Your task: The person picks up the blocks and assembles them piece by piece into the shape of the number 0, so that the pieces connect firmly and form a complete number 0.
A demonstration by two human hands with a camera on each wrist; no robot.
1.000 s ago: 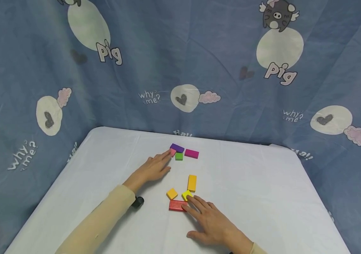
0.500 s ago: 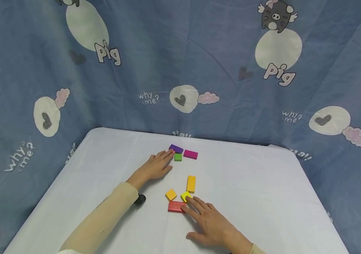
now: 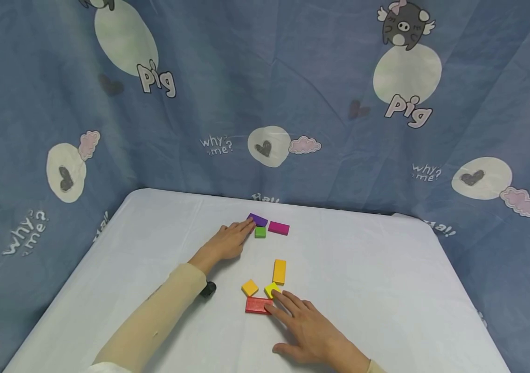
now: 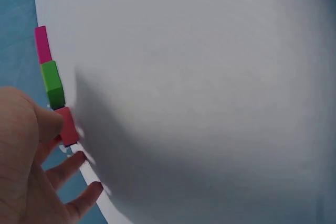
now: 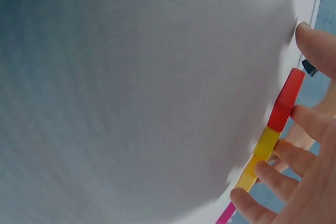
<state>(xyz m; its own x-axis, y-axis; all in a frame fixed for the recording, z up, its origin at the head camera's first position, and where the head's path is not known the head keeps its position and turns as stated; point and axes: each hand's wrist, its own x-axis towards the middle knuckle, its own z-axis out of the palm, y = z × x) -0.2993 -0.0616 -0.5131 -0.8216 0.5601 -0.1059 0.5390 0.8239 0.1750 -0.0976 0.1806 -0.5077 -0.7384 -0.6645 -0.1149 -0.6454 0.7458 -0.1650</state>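
On the white table (image 3: pixel 362 285), left fingers (image 3: pixel 245 226) pinch a pink block (image 4: pixel 68 128).

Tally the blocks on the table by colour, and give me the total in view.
Purple block: 1
Magenta block: 1
Green block: 1
Pink block: 1
Orange: 2, a long orange block and a square orange block
Yellow block: 1
Red block: 1
Total: 8
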